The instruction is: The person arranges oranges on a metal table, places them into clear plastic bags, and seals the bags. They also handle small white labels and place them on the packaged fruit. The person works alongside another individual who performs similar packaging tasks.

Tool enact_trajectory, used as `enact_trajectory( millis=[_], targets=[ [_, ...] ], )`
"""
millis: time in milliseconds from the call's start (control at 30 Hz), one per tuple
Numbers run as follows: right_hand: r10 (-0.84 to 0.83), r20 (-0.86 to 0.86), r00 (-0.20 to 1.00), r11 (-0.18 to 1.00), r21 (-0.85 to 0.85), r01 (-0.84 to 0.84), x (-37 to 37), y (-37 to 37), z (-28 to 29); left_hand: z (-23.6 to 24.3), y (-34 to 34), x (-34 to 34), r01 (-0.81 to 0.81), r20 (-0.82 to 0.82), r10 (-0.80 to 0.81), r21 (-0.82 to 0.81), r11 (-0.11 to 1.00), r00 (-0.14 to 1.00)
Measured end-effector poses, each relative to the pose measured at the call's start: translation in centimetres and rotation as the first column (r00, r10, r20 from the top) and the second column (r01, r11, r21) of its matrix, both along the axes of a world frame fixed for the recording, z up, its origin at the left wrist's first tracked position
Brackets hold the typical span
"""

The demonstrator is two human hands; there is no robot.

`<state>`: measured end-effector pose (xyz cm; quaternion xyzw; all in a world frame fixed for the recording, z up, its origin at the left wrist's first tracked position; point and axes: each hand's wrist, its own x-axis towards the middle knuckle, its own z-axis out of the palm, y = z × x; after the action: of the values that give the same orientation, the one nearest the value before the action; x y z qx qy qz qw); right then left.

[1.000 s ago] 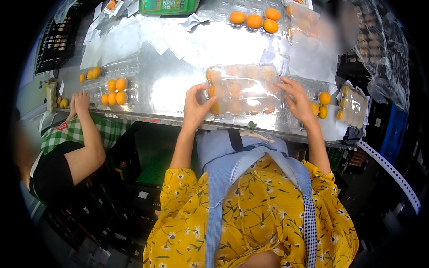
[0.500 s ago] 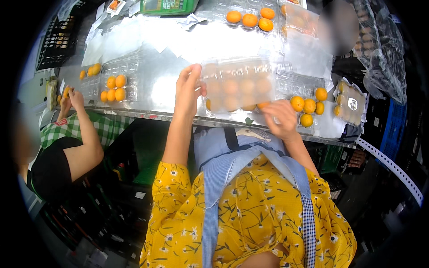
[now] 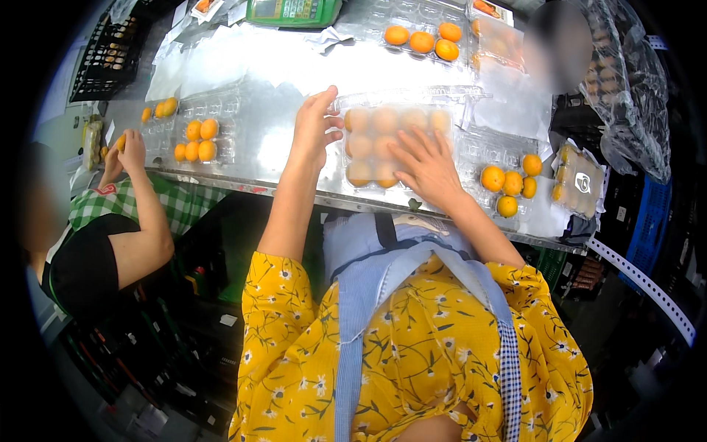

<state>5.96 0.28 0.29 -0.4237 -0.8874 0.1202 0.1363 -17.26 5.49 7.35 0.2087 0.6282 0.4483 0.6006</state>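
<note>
In front of me on the metal table sits a clear plastic fruit tray filled with mandarins. A whitish, see-through sheet lies over the fruit, which shows through as pale orange rounds. My right hand rests flat on the sheet's right half, fingers spread. At the tray's left edge stands my left hand, fingers apart and curved, holding nothing that I can see. Close by on the right, another clear tray holds several bare mandarins.
Partly filled mandarin trays stand at the far side and left. A wrapped pack lies at the right end. White papers and a green scale are farther back. At left, a co-worker's hand holds a mandarin.
The whitish sheet has come down flat onto the fruit. My right hand has moved up from the near right corner onto the sheet and spread out. My left hand stays at the left edge.
</note>
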Motion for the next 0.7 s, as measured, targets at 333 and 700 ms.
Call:
enact_trajectory(
  millis=[333,700],
  targets=[
    [-0.236,-0.262,0.936,0.87,-0.486,0.083,3.5,-2.7,3.8,-1.3,-5.7,-0.7,0.005,0.151,-0.006,0.007,1.0,0.989],
    [-0.961,0.15,0.233,-0.234,-0.889,-0.394,4.6,-5.6,0.3,-8.7,-11.7,1.2,-0.003,-0.288,-0.013,-0.056,0.998,0.957]
  ],
)
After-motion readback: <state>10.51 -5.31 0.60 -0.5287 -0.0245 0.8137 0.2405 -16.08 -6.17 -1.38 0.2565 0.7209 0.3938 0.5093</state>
